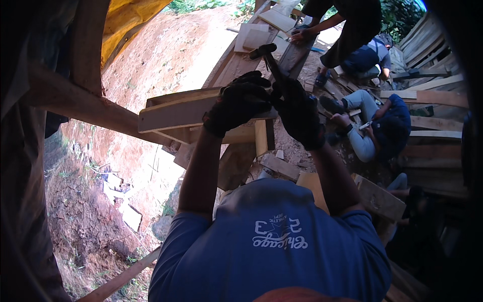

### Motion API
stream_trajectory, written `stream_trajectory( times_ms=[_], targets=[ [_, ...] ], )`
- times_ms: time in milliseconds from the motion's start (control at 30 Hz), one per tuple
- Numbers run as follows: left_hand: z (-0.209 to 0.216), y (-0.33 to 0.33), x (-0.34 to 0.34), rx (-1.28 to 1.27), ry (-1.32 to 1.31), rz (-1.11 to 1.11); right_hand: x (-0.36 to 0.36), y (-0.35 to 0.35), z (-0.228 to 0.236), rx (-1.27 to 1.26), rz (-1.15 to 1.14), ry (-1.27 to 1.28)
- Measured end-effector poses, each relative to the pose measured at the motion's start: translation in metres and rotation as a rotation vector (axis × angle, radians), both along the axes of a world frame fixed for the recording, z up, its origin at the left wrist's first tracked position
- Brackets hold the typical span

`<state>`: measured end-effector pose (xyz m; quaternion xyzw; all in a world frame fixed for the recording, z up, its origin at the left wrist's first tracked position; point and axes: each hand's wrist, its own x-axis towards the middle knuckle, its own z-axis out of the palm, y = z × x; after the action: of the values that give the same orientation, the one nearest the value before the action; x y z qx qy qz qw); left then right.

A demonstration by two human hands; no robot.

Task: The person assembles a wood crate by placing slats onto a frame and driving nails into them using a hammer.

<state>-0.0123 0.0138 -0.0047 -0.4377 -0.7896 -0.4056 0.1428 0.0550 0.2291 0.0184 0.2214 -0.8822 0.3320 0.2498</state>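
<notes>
My right hand (300, 113), in a black glove, is closed round the handle of a hammer (273, 63). The hammer's dark head points up and away from me, above both hands. Just to the left, my left hand (237, 103), also in a black glove, has its fingers curled inward close to the hammer handle. Whatever may be between those fingers is hidden. Beneath and left of the left hand lies a box-like wooden frame (177, 115) of narrow boards, with its long pale side facing me.
A brown timber beam (83, 104) crosses at the left beside an orange tarp (125, 26). One person (395, 123) sits at the right; others are farther off. Planks (435, 123) lie along the right side. A wood block (378, 197) is near my right arm. Bare earth slopes down leftward.
</notes>
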Motion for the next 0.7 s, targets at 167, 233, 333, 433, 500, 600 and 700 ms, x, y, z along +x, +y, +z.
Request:
stream_trajectory(
  times_ms=[167, 233, 333, 433, 500, 600, 700],
  targets=[
    [0.013, 0.002, 0.007, 0.082, -0.137, -0.025, -0.001, 0.003, -0.009, 0.037, -0.009, 0.082],
    [0.016, 0.003, 0.007, 0.115, -0.178, -0.056, -0.003, 0.003, -0.008, 0.084, -0.027, 0.086],
    [0.017, 0.003, 0.006, 0.125, -0.205, -0.079, -0.003, 0.0, -0.001, 0.151, -0.05, 0.077],
    [0.013, 0.002, 0.006, 0.11, -0.181, -0.049, -0.003, -0.001, 0.0, 0.029, -0.024, 0.012],
    [0.007, 0.002, 0.005, 0.102, -0.147, -0.016, -0.003, -0.001, 0.0, -0.011, -0.014, 0.018],
    [0.005, 0.001, 0.002, 0.017, -0.023, 0.003, -0.002, 0.0, 0.001, 0.031, -0.029, 0.089],
    [0.005, 0.001, -0.009, -0.037, 0.207, -0.152, -0.003, 0.0, 0.0, -0.017, -0.017, -0.006]
  ],
)
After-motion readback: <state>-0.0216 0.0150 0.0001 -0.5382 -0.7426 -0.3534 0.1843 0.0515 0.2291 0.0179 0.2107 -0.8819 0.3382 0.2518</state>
